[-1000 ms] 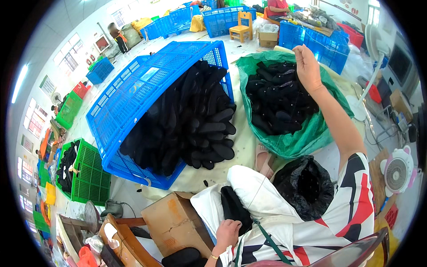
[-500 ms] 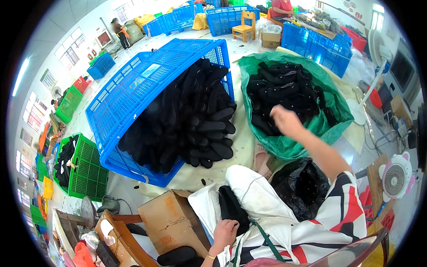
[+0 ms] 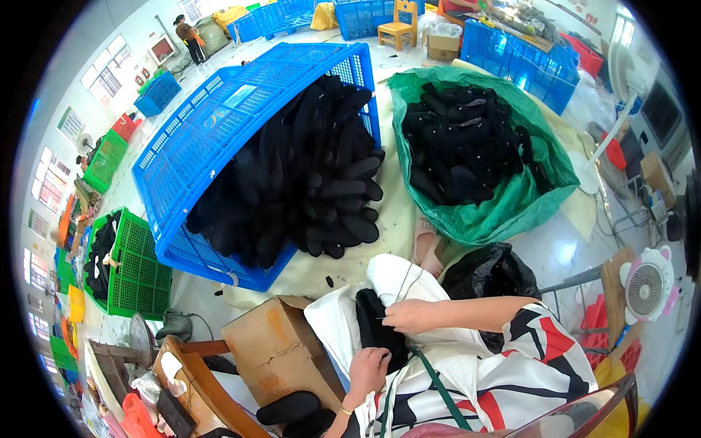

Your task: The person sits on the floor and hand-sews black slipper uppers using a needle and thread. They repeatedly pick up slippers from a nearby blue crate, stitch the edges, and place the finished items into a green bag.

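Across my lap, on the white apron (image 3: 332,321), lies a black foot-shaped fabric piece (image 3: 374,325). My left hand (image 3: 370,371) has its fingers closed on the near part of this piece. My right hand (image 3: 410,316) is pinched just above its right edge; a thin pale sliver shows at the fingertips, too small to name. Beyond my lap, a tipped blue plastic crate (image 3: 241,98) spills a heap of similar black pieces (image 3: 314,182). To its right, an open green woven sack (image 3: 537,212) holds more black pieces (image 3: 464,139).
A cardboard box (image 3: 266,343) stands left of my lap, with black pieces (image 3: 292,409) beside it. A black plastic bag (image 3: 493,274) sits by my right knee. A small fan (image 3: 648,288) is at right, a green crate (image 3: 139,270) at left. Further back are a yellow chair (image 3: 399,25) and a person (image 3: 190,36).
My right hand has come back from over the green sack to the black piece on my lap. My left hand stays on that piece. The view has shifted slightly.
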{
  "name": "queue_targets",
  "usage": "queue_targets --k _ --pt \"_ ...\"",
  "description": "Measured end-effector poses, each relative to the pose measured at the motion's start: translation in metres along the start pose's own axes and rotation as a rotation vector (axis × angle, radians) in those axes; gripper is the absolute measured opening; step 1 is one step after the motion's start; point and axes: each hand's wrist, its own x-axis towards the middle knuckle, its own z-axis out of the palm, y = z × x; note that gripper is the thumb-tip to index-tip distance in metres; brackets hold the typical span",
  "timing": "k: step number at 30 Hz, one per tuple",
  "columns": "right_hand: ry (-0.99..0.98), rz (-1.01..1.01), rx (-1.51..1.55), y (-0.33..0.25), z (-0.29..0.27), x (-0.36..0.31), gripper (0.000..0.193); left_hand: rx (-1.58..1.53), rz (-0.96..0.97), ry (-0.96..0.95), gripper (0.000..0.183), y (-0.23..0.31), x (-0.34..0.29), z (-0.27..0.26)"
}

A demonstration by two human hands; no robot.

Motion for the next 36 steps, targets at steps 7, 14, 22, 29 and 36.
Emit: queue_targets --k 7,14,22,29,36 --pt "-0.028 -0.028 -0.192 -0.001 0.008 0.001 0.012 -0.052 0.01 0.022 0.011 0.001 0.001 -0.003" --pt "-0.008 -0.01 -0.182 -0.006 0.006 -0.001 0.012 -0.055 0.018 0.051 0.011 -0.001 -0.001 -0.002" --pt "-0.011 -0.052 -0.214 0.0 0.023 0.0 0.013 -0.071 0.041 0.078 0.01 -0.004 -0.003 0.001" --pt "0.301 0.033 -0.156 -0.009 0.023 0.006 0.024 -0.077 0.02 0.064 0.012 -0.001 -0.005 -0.001" --pt "0.391 0.05 0.141 -0.031 0.046 0.017 0.029 -0.088 -0.023 0.072 0.013 0.0 0.0 -0.003"
